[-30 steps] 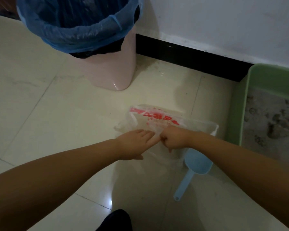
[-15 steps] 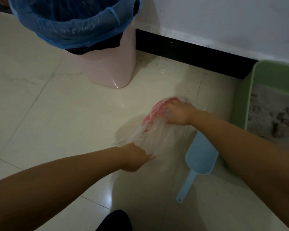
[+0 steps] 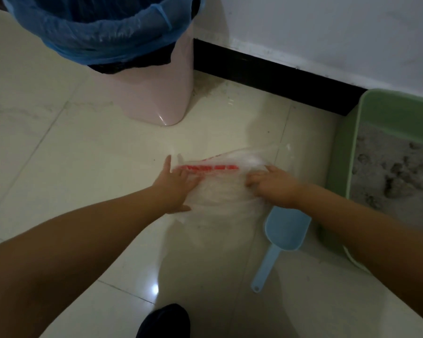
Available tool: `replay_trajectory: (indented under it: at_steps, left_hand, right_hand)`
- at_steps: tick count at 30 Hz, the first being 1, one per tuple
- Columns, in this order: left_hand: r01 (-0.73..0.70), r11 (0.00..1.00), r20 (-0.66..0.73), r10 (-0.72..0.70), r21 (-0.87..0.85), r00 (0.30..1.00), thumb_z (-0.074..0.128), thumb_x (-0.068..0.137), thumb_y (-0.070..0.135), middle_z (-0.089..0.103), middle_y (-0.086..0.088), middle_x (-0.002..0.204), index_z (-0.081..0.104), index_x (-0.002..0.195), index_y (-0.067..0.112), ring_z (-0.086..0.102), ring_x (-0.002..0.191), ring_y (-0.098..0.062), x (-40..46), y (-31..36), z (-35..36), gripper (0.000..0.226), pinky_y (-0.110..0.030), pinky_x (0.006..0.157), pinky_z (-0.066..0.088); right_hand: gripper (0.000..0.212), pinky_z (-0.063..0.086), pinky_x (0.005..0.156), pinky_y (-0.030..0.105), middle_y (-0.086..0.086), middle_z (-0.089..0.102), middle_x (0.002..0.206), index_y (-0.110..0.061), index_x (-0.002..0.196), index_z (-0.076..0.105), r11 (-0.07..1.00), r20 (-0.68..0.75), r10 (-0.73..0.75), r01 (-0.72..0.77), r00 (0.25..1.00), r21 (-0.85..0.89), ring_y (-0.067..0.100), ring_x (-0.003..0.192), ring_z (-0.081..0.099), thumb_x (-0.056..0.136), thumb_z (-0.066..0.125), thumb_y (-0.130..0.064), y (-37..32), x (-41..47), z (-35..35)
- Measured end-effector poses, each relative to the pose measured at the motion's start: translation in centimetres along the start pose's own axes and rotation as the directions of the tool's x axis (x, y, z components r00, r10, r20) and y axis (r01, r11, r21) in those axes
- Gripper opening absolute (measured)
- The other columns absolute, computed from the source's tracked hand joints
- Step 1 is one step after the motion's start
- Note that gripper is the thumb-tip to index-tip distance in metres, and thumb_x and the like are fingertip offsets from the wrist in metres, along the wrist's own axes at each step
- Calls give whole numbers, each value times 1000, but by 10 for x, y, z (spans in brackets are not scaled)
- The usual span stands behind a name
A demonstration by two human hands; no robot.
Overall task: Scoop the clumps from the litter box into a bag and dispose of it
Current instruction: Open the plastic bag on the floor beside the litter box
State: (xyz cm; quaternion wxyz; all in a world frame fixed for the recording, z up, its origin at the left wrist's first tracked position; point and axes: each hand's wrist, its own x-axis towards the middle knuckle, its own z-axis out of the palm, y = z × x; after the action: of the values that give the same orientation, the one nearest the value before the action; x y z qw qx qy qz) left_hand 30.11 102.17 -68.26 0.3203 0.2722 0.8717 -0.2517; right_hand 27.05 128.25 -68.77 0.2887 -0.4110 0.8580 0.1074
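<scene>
The clear plastic bag [image 3: 220, 189] with red print lies on the tiled floor [image 3: 83, 154] between both hands. Left hand [image 3: 174, 184] rests on its left edge, fingers spread. Right hand [image 3: 274, 185] grips its right side, fingers curled. Blue scoop [image 3: 282, 234] lies just beside the green litter box [image 3: 340, 167], which holds clumps [image 3: 396, 176].

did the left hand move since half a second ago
Yes. The left hand moved away from the person toward the pink bin, and now lies with fingers spread on the plastic bag at its red print.
</scene>
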Motion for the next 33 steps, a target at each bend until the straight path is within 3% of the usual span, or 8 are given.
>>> replay_trajectory:
  at_steps: [4,8,13,20,23,26,28,33]
  left_hand:
    - [7,1000,13,-7,4,1000,35,95,51,22,-12,155,10,150,18,21,143,-28,-10,2,-1,69,-60,111,-10]
    - [-121,988,-216,98,-97,972,35,97,27,64,-4,114,58,114,18,55,114,-25,-16,20,-26,30,-56,114,-5]
    - [-266,889,-17,281,-374,960,27,97,53,44,-9,142,20,148,24,40,132,-28,-24,60,-34,59,-52,117,4]
    - [-455,830,45,494,-322,869,33,99,15,41,-9,144,15,150,20,44,124,-30,-23,85,-17,54,-42,97,37]
    - [-354,828,-20,384,-435,923,32,100,39,53,-11,133,27,146,19,52,117,-31,-24,82,-31,50,-36,92,40]
    - [-298,806,-390,91,-511,916,38,98,32,67,-15,101,59,110,11,61,96,-33,-10,57,-54,32,-32,75,37]
    - [-247,900,-515,28,-360,856,40,94,23,67,-15,97,64,99,9,60,98,-32,10,34,-58,28,-35,95,33]
    - [-95,976,-282,37,-194,959,36,91,22,66,-5,111,64,112,21,53,116,-25,39,8,-44,35,-42,117,-10]
  right_hand:
    - [39,-5,118,32,-4,37,148,-19,127,56,1000,17,9,-10,1000,19,13,143,23,93,44,-5,16,-9,-4]
    - [45,32,110,34,-3,59,129,-24,116,63,966,-124,85,-52,989,253,18,119,51,85,44,3,7,2,-21]
    - [51,27,109,31,6,40,148,-22,144,37,799,13,155,-133,988,586,24,135,38,97,32,-4,2,31,-47]
    - [52,25,113,35,10,31,152,-13,145,30,638,56,258,-213,965,740,29,140,29,95,30,1,1,54,-40]
    - [54,19,113,29,8,23,156,-15,149,25,689,56,227,-201,972,696,26,142,26,97,29,1,1,47,-38]
    - [54,24,114,28,8,28,154,-15,145,35,733,-107,172,-54,979,678,24,140,32,95,31,4,-7,35,-39]
    - [53,32,107,29,7,42,147,-17,139,44,797,-166,183,-48,969,602,23,132,43,92,34,4,-12,21,-41]
    - [48,-4,117,47,2,42,144,-23,133,50,998,151,58,-61,987,17,18,139,31,92,35,-3,-21,-6,-24]
